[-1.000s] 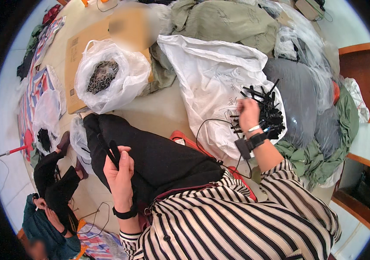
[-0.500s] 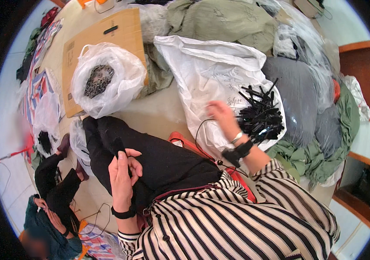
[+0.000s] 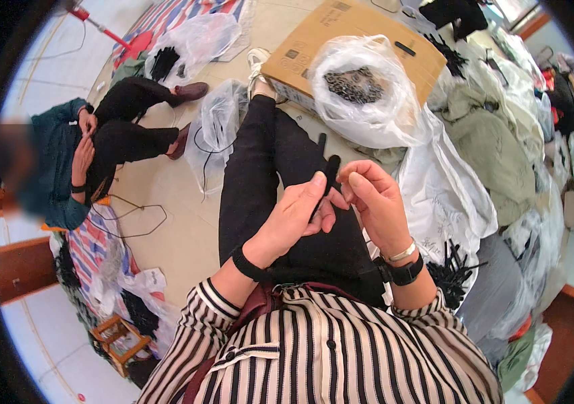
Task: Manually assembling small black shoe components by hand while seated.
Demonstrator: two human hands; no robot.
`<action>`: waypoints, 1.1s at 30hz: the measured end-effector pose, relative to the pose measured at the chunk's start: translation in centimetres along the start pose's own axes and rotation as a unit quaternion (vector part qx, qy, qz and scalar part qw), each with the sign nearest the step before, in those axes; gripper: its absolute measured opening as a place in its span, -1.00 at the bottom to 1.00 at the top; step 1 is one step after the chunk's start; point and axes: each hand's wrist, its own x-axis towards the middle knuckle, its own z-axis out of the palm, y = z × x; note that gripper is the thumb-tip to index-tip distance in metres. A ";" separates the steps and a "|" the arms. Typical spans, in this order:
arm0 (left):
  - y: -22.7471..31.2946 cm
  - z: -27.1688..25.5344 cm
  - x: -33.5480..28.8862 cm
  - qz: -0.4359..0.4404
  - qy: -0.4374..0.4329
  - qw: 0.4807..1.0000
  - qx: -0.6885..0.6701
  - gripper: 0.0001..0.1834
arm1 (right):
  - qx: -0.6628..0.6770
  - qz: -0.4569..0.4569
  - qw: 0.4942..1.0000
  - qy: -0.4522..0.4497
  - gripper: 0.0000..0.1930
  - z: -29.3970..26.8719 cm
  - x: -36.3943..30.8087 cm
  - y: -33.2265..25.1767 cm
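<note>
Over my lap, my left hand (image 3: 290,214) is closed on a narrow black strip (image 3: 331,168), whose rounded end stands up past the thumb. A second black end (image 3: 322,143) sticks up just behind it; whether it is a separate strip I cannot tell. Close beside the strip is my right hand (image 3: 380,209), its thumb and forefinger bent together; anything between them is too small to make out. In front, a clear plastic bag (image 3: 401,111) holding a mass of small grey-black pieces (image 3: 354,86) rests on a cardboard box (image 3: 300,57).
A heap of similar black strips (image 3: 450,276) lies on a white sack (image 3: 445,195) at my right. Grey-green cloth (image 3: 489,151) and stuffed bags line that side. To the left another person (image 3: 51,161) sits with hands together, near a clear bag (image 3: 216,124) and a cable (image 3: 152,225).
My right hand has come away from the heap of strips and is now beside my left hand. The view has swung, so the box and bag appear farther right.
</note>
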 end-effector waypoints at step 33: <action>-1.3 -4.6 0.5 0.122 -0.011 0.974 -0.189 -0.76 | -0.790 -0.120 0.597 -0.080 -0.55 -9.2 20.6 -3.3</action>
